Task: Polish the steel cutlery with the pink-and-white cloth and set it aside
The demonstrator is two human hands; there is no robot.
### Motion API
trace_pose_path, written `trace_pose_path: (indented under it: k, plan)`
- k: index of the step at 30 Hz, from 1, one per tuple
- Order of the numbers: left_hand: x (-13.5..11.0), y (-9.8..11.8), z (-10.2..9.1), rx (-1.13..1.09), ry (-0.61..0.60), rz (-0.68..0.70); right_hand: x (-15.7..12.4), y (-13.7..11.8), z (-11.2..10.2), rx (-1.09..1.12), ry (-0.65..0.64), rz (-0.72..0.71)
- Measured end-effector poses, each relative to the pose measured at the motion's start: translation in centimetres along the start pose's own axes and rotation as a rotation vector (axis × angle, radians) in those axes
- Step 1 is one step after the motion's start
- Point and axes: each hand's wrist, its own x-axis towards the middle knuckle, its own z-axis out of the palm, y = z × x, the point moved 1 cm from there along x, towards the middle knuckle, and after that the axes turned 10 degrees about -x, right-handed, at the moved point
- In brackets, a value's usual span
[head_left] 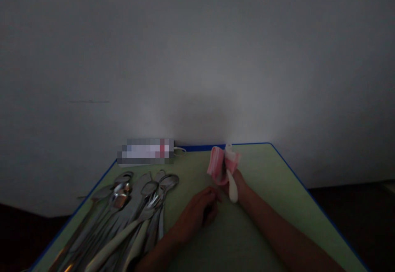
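My right hand is closed round a pink and white cloth and a white-handled utensil whose handle points down toward me. The cloth covers the utensil's upper end. My left hand rests on the pale green table just left of the right hand, fingers curled loosely with nothing visible in them. The scene is dim.
A pile of several metal spoons and forks, some with white handles, lies on the table's left side. A blurred flat object sits at the far edge by the grey wall. The table has a blue rim.
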Motion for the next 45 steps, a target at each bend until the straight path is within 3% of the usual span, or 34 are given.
trace_pose_path:
  k: [6, 14, 21, 29, 45]
  plan:
    - [-0.7, 0.7, 0.7, 0.018, 0.041, -0.078, -0.2, 0.4, 0.4, 0.066, 0.149, 0.037]
    - [-0.4, 0.3, 0.9, 0.07, 0.101, -0.002, -0.7, -0.6, 0.7, -0.007, 0.045, 0.051]
    - [-0.5, 0.7, 1.0, 0.029, 0.133, -0.039, -0.6, -0.3, 0.7, 0.072, 0.066, 0.067]
    - [-0.7, 1.3, 1.0, 0.121, 0.039, 0.011, -0.5, -0.8, 1.0, 0.275, 0.011, 0.049]
    - [-0.3, 0.8, 1.0, 0.053, 0.082, -0.009, -0.2, 0.2, -0.1, 0.073, -0.076, 0.231]
